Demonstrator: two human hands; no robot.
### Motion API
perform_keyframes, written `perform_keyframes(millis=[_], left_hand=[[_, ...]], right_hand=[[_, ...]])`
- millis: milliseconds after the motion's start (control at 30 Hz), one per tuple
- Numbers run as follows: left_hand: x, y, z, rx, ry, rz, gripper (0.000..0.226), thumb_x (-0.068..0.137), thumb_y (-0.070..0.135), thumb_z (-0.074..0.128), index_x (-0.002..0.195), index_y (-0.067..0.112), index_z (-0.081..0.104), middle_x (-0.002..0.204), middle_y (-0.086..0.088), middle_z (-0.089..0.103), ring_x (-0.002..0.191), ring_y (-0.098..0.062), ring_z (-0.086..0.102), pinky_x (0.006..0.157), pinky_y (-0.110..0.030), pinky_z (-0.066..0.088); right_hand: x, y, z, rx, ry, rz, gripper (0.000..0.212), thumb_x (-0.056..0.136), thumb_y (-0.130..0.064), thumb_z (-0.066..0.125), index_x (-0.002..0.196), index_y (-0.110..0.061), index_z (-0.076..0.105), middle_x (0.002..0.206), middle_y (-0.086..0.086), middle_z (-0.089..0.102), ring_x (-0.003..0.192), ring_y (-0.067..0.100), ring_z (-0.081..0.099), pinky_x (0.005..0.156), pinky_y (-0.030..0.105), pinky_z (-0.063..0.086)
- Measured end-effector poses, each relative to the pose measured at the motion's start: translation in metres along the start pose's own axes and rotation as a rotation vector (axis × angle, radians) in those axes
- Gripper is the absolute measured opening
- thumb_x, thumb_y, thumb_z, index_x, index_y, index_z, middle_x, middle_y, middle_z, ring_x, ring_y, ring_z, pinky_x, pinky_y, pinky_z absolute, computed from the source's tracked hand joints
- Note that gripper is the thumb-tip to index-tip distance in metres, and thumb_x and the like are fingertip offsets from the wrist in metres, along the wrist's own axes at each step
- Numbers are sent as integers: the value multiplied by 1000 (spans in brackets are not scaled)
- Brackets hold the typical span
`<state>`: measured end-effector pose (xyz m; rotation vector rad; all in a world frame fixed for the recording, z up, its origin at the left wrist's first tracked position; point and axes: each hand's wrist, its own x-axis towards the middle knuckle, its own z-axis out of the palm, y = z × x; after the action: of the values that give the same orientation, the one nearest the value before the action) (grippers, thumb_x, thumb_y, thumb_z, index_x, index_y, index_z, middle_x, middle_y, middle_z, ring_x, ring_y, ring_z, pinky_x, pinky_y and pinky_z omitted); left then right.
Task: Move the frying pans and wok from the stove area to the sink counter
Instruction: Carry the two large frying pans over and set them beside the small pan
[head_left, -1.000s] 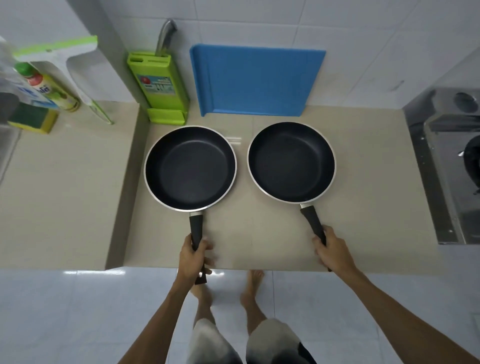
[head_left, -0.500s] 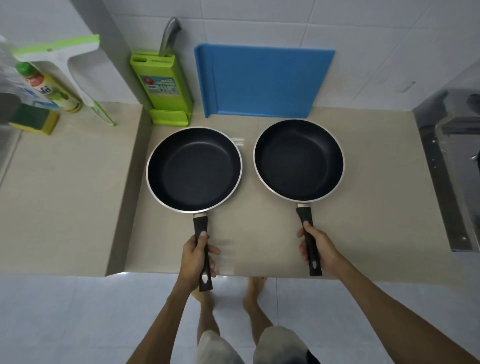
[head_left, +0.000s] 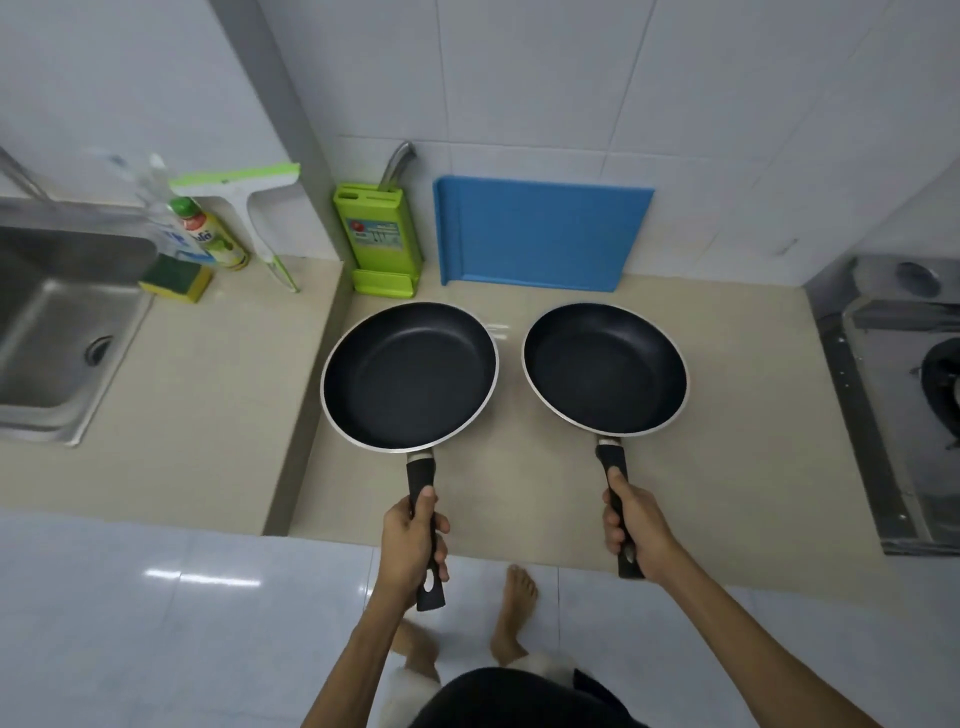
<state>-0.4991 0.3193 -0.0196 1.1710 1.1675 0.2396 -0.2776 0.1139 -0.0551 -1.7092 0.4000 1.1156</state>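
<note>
Left pan: black non-stick round frying pan with a silver rim (head_left: 409, 375), over the lower bench (head_left: 727, 467) just right of the step up to the sink side. I cannot tell whether its base is touching or just clear.
Right pan: second black non-stick frying pan with a silver rim (head_left: 605, 368), beside the first, rims apart, nearer the stainless steel gas stove (head_left: 904, 415).
Left grip: my left hand (head_left: 413, 545) is clenched round the black plastic handle (head_left: 423, 519) of the left pan, thumb along the top, low on the handle near the hanging hole.
Right grip: my right hand (head_left: 636, 530) is clenched round the right pan's black handle (head_left: 618, 509), also far back from the bowl.
Step in hand (judged): carry both pans left, up onto the raised beige bench (head_left: 208, 389) beside the steel sink basin (head_left: 57, 332).
How to do it well: lift both enough to clear the step edge; keep wrists firm, since holding so far back lets the bowls dip; keep the gap between rims so they do not knock.
Landing: open bench between basin and step looks wide enough; set down flat, handles toward me.
Obstacles: yellow-and-green sponge (head_left: 176, 278), green-capped detergent bottle (head_left: 213, 239), white-and-green squeegee (head_left: 254, 208) at the back; green plastic knife block (head_left: 379, 244) and blue plastic cutting board (head_left: 540, 234) against the wall behind the pans.
Wok: not clearly in view; possibly the dark shape on the stove at far right.
</note>
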Motion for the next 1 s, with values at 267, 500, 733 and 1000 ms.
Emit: perform_keyframes(millis=[267,500,733,1000], left_hand=[[-42,27,-57,-66,8,81,39,106,32,46,106,-6,54,55,1,50,33,-16,42,31,-26,43],[-64,53,-150,-132,55,154,37,104,34,50,91,-1,54,52,2,50,33,-15,40,32,-25,41],[-99,87,-274,-203,160,237,29,105,29,50,93,2,54,59,-3,47,32,-12,39,30,-23,39],[-139,113,-412,-247,316,292,29,103,30,52,89,5,55,58,-1,50,32,-10,40,30,-23,39]], right_hand=[[-55,-16,29,-21,-37,-89,44,102,-50,55,76,-15,52,47,-3,45,34,13,35,37,22,32],[-126,-60,95,-62,-125,-197,44,105,-45,53,72,-17,47,44,-4,40,29,10,31,34,18,29],[-203,-88,199,-133,-238,-255,44,103,-46,57,71,-19,44,44,-6,40,29,7,32,30,19,29],[-267,-91,336,-268,-406,-293,43,104,-48,54,75,-17,45,40,-8,40,25,4,32,27,16,28]])
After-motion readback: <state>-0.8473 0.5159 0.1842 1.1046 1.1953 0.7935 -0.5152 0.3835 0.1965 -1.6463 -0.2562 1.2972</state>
